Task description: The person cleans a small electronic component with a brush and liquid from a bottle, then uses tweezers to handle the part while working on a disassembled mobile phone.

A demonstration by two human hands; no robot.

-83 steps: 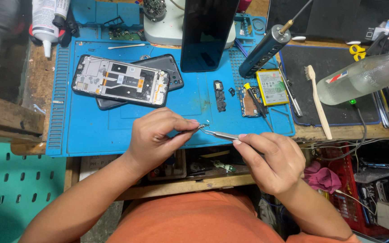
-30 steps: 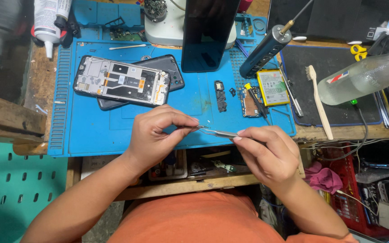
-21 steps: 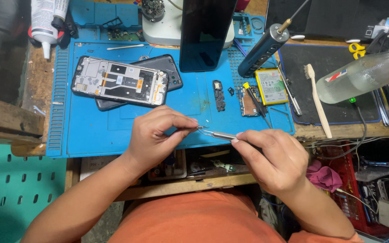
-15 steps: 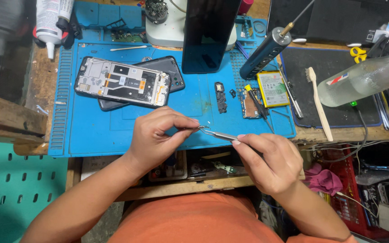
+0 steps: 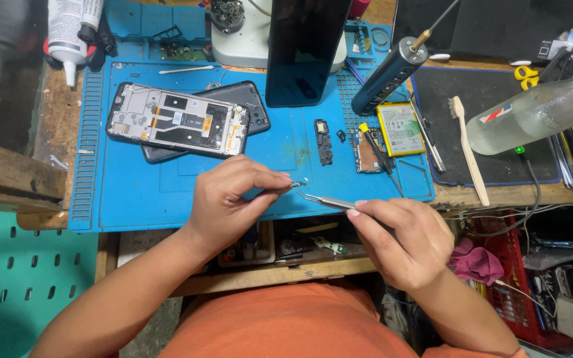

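Blue ribbed mat (image 5: 140, 199); hands (both pinching) slim steel tweezers (image 5: 323, 199).

A worn wooden workbench (image 5: 48, 132) carries a blue silicone repair mat (image 5: 140, 192) and, to its right, a smaller black rubber mat (image 5: 499, 166). On the blue mat lie an opened phone frame with bare metal insides (image 5: 177, 120), set on a dark grey back cover (image 5: 250, 103), a narrow black circuit strip (image 5: 324, 141), a yellow-green flat battery (image 5: 399, 128) and a dark cylindrical electric screwdriver (image 5: 387, 76). A cream plastic brush (image 5: 469, 149) and a clear plastic bottle (image 5: 532, 116) lie on the black mat.
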